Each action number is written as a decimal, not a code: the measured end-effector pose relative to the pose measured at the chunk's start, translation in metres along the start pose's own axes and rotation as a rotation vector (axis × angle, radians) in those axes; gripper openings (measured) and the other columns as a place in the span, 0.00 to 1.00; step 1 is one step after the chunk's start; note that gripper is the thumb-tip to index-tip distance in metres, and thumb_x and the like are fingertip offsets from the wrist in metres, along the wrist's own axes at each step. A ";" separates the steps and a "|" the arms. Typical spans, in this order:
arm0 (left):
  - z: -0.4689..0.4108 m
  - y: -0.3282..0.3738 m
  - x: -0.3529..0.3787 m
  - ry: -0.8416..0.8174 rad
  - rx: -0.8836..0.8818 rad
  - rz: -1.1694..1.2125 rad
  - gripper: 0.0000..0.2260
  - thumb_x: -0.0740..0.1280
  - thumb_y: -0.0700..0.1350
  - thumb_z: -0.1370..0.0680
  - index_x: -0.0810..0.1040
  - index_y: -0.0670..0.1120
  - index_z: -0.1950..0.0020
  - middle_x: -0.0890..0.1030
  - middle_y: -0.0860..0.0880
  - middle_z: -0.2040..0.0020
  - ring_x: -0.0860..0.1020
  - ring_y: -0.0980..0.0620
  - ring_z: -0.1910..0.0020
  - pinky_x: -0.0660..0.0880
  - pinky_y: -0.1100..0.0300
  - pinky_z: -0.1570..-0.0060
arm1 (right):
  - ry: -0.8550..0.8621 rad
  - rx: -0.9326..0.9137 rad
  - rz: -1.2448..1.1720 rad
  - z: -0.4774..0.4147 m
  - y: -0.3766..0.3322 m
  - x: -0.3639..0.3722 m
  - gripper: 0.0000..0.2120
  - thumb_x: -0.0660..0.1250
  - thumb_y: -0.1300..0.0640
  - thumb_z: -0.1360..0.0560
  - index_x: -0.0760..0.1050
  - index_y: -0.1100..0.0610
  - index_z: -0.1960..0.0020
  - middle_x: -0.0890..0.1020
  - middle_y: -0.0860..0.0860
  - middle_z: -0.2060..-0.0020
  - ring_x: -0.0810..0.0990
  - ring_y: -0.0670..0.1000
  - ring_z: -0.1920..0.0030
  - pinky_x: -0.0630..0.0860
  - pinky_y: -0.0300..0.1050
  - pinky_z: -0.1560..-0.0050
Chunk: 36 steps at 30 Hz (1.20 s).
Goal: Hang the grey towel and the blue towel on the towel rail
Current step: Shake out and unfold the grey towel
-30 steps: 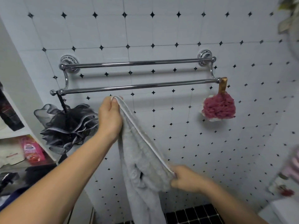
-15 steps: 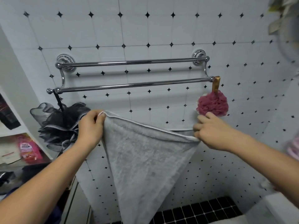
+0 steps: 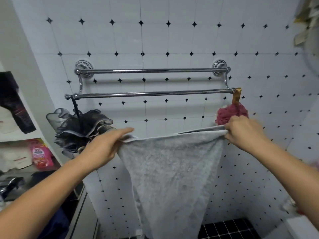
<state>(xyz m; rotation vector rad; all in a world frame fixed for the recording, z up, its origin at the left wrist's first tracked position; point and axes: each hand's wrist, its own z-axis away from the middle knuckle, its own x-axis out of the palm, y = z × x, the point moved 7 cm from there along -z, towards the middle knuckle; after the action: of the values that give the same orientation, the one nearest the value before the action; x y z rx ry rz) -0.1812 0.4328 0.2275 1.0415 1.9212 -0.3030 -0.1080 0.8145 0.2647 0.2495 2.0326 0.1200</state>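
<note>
I hold the grey towel (image 3: pixel 170 171) stretched out by its top edge, below the chrome double towel rail (image 3: pixel 155 94) on the tiled wall. My left hand (image 3: pixel 105 145) pinches the towel's left corner, with the forefinger stretched out along the hem. My right hand (image 3: pixel 245 131) grips the right corner just under the red sponge. The towel hangs down in a point toward the floor and does not touch the rail. Both bars of the rail are bare. No blue towel is in view.
A black mesh bath sponge (image 3: pixel 77 128) hangs from the lower bar's left end, a red one (image 3: pixel 231 112) from a gold hook at its right end. White shelves (image 3: pixel 20 135) at the left hold a pink pouch (image 3: pixel 40 154) and dark items.
My right hand rose from low beside the bunched towel to its right corner and pulled the top edge out wide. My left hand dropped lower and its forefinger now points along the hem.
</note>
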 end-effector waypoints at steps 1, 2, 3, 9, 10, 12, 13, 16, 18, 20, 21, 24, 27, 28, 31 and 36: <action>0.003 0.006 0.004 -0.042 0.053 -0.071 0.31 0.66 0.29 0.29 0.71 0.57 0.33 0.81 0.53 0.45 0.80 0.50 0.51 0.76 0.58 0.57 | -0.075 0.033 -0.095 -0.001 0.001 0.006 0.06 0.70 0.50 0.28 0.83 0.51 0.57 0.82 0.50 0.60 0.78 0.54 0.58 0.68 0.45 0.64; 0.006 0.010 0.008 -0.082 0.102 -0.144 0.32 0.67 0.29 0.32 0.71 0.58 0.36 0.80 0.53 0.48 0.81 0.49 0.56 0.73 0.59 0.64 | -0.133 0.054 -0.212 -0.002 0.003 0.012 0.05 0.71 0.51 0.28 0.83 0.50 0.59 0.82 0.49 0.62 0.78 0.53 0.60 0.72 0.46 0.64; 0.010 0.013 0.011 -0.114 0.138 -0.194 0.31 0.68 0.28 0.34 0.70 0.57 0.40 0.79 0.51 0.50 0.80 0.47 0.62 0.70 0.60 0.69 | -0.154 0.068 -0.316 -0.003 0.004 0.013 0.04 0.72 0.52 0.29 0.83 0.50 0.61 0.82 0.48 0.65 0.78 0.51 0.62 0.74 0.47 0.64; 0.032 0.024 0.010 -0.121 0.172 -0.214 0.26 0.71 0.30 0.34 0.69 0.54 0.46 0.81 0.48 0.51 0.78 0.42 0.72 0.65 0.60 0.77 | -0.076 0.145 -0.520 -0.010 0.004 -0.005 0.02 0.76 0.59 0.32 0.85 0.53 0.60 0.79 0.46 0.71 0.75 0.46 0.68 0.65 0.38 0.72; 0.037 0.027 0.012 -0.139 0.195 -0.213 0.26 0.71 0.30 0.34 0.71 0.54 0.45 0.81 0.49 0.50 0.78 0.43 0.71 0.66 0.61 0.76 | -0.065 0.158 -0.542 -0.011 0.003 -0.007 0.03 0.77 0.59 0.32 0.85 0.53 0.60 0.78 0.46 0.71 0.74 0.46 0.69 0.64 0.37 0.72; 0.047 0.025 0.016 -0.194 0.182 -0.188 0.23 0.69 0.33 0.30 0.74 0.54 0.41 0.81 0.51 0.45 0.81 0.43 0.63 0.74 0.57 0.71 | -0.060 0.148 -0.557 -0.013 -0.001 -0.012 0.03 0.77 0.60 0.33 0.85 0.54 0.60 0.78 0.44 0.70 0.75 0.47 0.66 0.64 0.35 0.69; 0.052 0.022 0.016 -0.211 0.158 -0.163 0.22 0.67 0.34 0.28 0.74 0.53 0.38 0.80 0.51 0.42 0.82 0.43 0.59 0.76 0.53 0.68 | -0.062 0.138 -0.557 -0.014 -0.003 -0.014 0.04 0.78 0.61 0.33 0.85 0.54 0.61 0.78 0.43 0.69 0.75 0.48 0.64 0.64 0.34 0.68; 0.067 0.027 0.014 -0.213 0.176 -0.175 0.28 0.67 0.34 0.28 0.66 0.57 0.34 0.80 0.51 0.41 0.81 0.44 0.63 0.77 0.52 0.70 | -0.066 0.090 -0.528 -0.019 -0.014 -0.020 0.06 0.79 0.62 0.35 0.85 0.54 0.61 0.81 0.47 0.65 0.77 0.50 0.60 0.70 0.36 0.61; 0.071 0.039 0.019 -0.231 0.262 -0.252 0.32 0.72 0.31 0.34 0.70 0.54 0.36 0.82 0.49 0.44 0.78 0.45 0.74 0.74 0.57 0.78 | -0.081 0.092 -0.528 -0.021 -0.012 -0.022 0.06 0.80 0.60 0.37 0.85 0.52 0.63 0.83 0.50 0.60 0.79 0.53 0.55 0.74 0.44 0.54; 0.073 0.041 0.020 -0.246 0.303 -0.293 0.31 0.73 0.29 0.39 0.78 0.50 0.39 0.83 0.47 0.48 0.77 0.46 0.76 0.73 0.59 0.81 | -0.122 0.083 -0.531 -0.022 -0.012 -0.023 0.07 0.80 0.56 0.39 0.84 0.47 0.66 0.83 0.48 0.63 0.79 0.50 0.57 0.74 0.46 0.55; 0.075 0.041 0.018 -0.236 0.306 -0.297 0.28 0.74 0.29 0.39 0.81 0.49 0.42 0.83 0.47 0.50 0.77 0.46 0.75 0.73 0.60 0.81 | -0.149 0.072 -0.536 -0.023 -0.014 -0.023 0.08 0.81 0.54 0.40 0.83 0.45 0.67 0.83 0.46 0.65 0.79 0.48 0.58 0.74 0.47 0.55; 0.076 0.037 0.013 -0.157 0.260 -0.269 0.25 0.74 0.30 0.38 0.81 0.50 0.46 0.84 0.51 0.56 0.80 0.48 0.70 0.74 0.59 0.79 | -0.216 0.046 -0.584 -0.024 -0.020 -0.027 0.08 0.81 0.53 0.41 0.83 0.44 0.67 0.82 0.47 0.68 0.80 0.49 0.61 0.75 0.46 0.56; 0.076 0.025 0.007 -0.076 0.123 -0.096 0.20 0.72 0.35 0.30 0.69 0.54 0.48 0.82 0.52 0.60 0.81 0.47 0.63 0.78 0.54 0.67 | -0.278 0.005 -0.619 -0.022 -0.025 -0.031 0.07 0.81 0.52 0.40 0.85 0.45 0.65 0.82 0.46 0.69 0.80 0.48 0.63 0.73 0.44 0.60; 0.077 0.018 0.004 -0.053 0.040 -0.007 0.16 0.70 0.38 0.27 0.67 0.55 0.50 0.81 0.52 0.61 0.80 0.47 0.63 0.78 0.52 0.64 | -0.293 -0.006 -0.618 -0.021 -0.025 -0.031 0.07 0.81 0.51 0.40 0.85 0.45 0.65 0.82 0.46 0.69 0.79 0.47 0.63 0.72 0.44 0.61; 0.080 -0.001 0.001 -0.009 -0.201 0.337 0.12 0.67 0.41 0.22 0.67 0.57 0.54 0.80 0.51 0.66 0.79 0.50 0.65 0.77 0.50 0.61 | -0.324 0.006 -0.653 -0.017 -0.020 -0.032 0.05 0.80 0.49 0.39 0.85 0.45 0.67 0.83 0.48 0.67 0.79 0.45 0.62 0.71 0.39 0.60; 0.071 0.012 -0.008 0.016 -0.132 0.385 0.15 0.66 0.33 0.23 0.81 0.51 0.44 0.79 0.62 0.57 0.78 0.60 0.61 0.73 0.66 0.58 | -0.239 0.059 -0.707 -0.018 -0.016 -0.026 0.10 0.79 0.47 0.40 0.83 0.51 0.71 0.80 0.43 0.73 0.75 0.37 0.68 0.66 0.38 0.66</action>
<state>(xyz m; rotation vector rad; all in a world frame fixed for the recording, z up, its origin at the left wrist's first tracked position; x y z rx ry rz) -0.1279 0.3958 0.1961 1.2955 1.6840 0.0496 -0.1143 0.7929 0.2924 -0.4066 1.7774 -0.3925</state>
